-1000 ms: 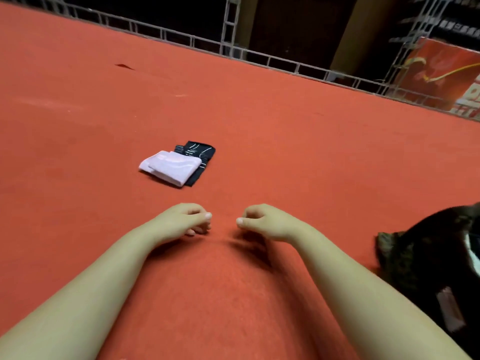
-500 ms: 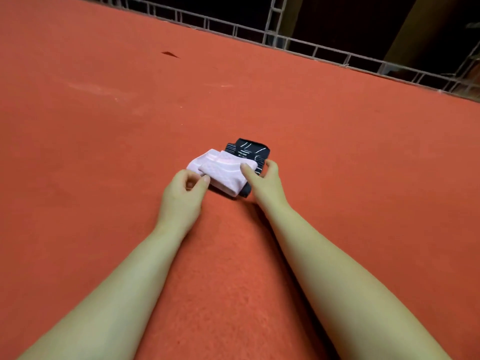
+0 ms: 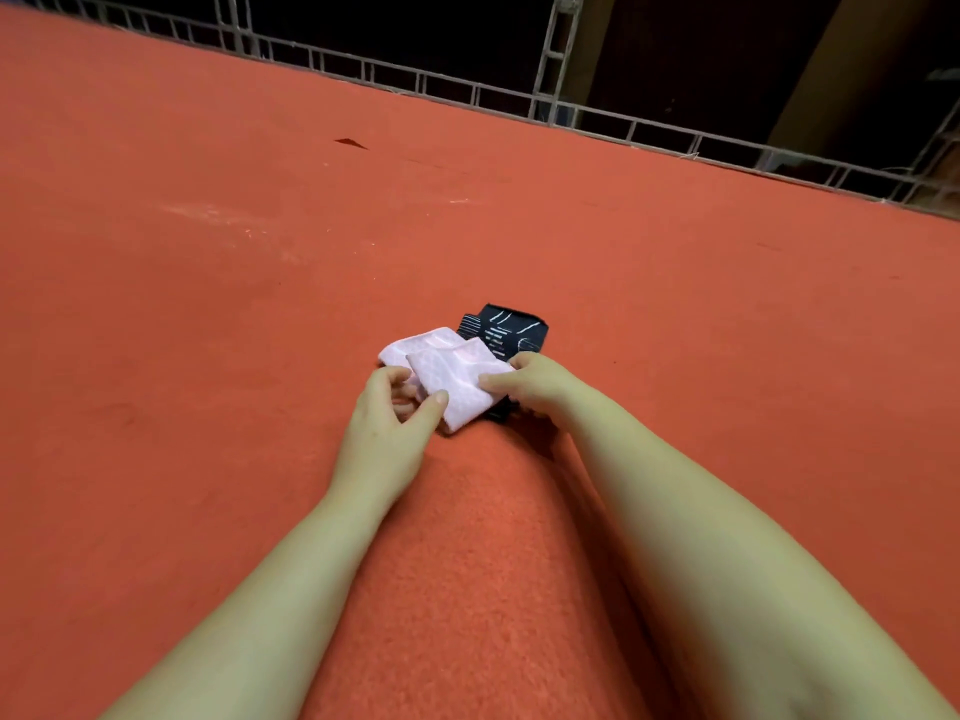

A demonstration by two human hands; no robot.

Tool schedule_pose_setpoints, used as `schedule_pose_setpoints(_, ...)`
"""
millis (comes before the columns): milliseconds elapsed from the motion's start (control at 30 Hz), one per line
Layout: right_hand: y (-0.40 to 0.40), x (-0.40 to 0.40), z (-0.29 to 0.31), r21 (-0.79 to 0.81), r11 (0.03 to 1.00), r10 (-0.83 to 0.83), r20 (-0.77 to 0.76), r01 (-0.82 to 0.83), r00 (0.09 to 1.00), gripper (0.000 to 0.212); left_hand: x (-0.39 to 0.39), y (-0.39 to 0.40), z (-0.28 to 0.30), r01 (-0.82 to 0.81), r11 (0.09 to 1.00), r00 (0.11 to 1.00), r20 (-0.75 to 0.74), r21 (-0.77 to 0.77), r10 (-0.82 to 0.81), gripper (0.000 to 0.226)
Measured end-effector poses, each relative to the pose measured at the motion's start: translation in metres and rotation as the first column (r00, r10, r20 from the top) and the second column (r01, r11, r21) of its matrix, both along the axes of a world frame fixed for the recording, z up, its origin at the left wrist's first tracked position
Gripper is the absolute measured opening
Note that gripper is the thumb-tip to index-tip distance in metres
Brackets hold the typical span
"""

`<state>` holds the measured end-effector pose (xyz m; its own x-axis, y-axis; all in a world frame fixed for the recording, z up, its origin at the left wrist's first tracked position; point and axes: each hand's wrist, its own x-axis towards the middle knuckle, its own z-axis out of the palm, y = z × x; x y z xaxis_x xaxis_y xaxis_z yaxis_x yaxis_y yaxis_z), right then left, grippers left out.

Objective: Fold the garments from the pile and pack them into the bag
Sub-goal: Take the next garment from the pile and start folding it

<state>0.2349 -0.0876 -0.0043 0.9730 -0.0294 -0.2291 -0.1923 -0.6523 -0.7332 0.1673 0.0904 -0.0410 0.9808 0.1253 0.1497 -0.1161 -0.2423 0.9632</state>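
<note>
A folded pale pink garment [image 3: 447, 374] lies on top of a folded black garment [image 3: 506, 330] with white lines, on the red carpet [image 3: 208, 304]. My left hand [image 3: 389, 423] pinches the pink garment's near left corner between thumb and fingers. My right hand [image 3: 540, 387] grips the right side of the small stack, thumb on the pink cloth, fingers around the black one beneath. The bag is out of view.
A grey metal truss rail [image 3: 519, 96] runs along the carpet's far edge, with dark space beyond it. A small dark tear [image 3: 350, 143] marks the carpet at the back.
Both hands went forward from empty carpet to the folded stack and took hold of it. The view swung left, and the dark bag at the right edge dropped out of sight.
</note>
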Motion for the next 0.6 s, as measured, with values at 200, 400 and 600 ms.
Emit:
schedule_pose_setpoints(200, -0.016, -0.087, -0.006, 0.152, 0.987, -0.126, 0.474, 0.060, 0.871, 0.037, -0.020, -0.016, 0.016, 0.232, 0.973, 0.971, -0.067, 0.011, -0.231, 0.077)
schedule_pose_setpoints(400, -0.053, -0.180, 0.024, 0.273, 0.932, -0.358, 0.591, 0.238, 0.723, 0.028, -0.072, -0.057, 0.037, 0.530, 0.834, 0.844, 0.009, -0.154, -0.536, 0.108)
schedule_pose_setpoints(600, -0.095, -0.214, 0.067, 0.383, 0.849, -0.517, 0.463, 0.363, 0.720, 0.019, -0.108, -0.104, 0.077, 0.479, 0.797, 0.877, 0.156, -0.367, -0.454, 0.090)
